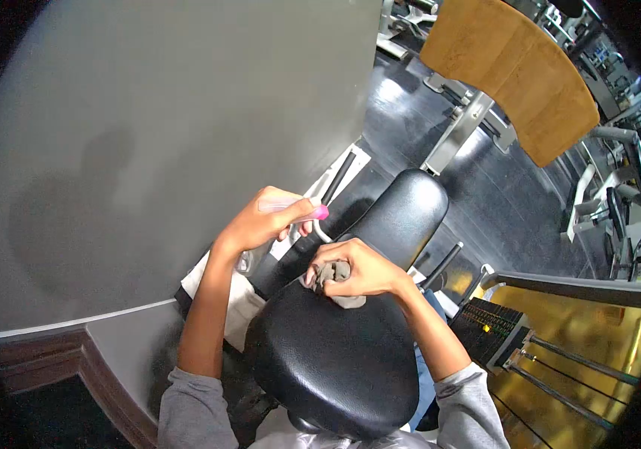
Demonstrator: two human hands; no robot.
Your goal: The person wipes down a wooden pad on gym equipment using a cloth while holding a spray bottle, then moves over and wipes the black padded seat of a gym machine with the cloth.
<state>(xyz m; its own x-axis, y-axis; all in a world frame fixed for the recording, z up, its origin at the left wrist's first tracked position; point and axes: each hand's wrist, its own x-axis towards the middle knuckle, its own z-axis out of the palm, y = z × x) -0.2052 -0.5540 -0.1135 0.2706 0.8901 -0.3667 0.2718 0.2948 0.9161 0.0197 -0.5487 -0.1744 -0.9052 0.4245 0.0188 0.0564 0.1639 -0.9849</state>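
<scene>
The left hand (257, 222) grips a bottle (320, 213), the right hand (363, 268) a cloth (332, 274), seat (331, 355) beneath; slack fingers might drop either.

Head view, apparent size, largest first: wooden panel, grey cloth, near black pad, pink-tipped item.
1. Near black pad, helped by being closer to the camera
2. Wooden panel
Unranked, both much smaller: grey cloth and pink-tipped item; each is partly covered.

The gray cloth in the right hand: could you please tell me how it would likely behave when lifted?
The gray cloth is probably floppy, since it bunches in folds in the right hand. Its small crumpled bulk suggests it is light.
</scene>
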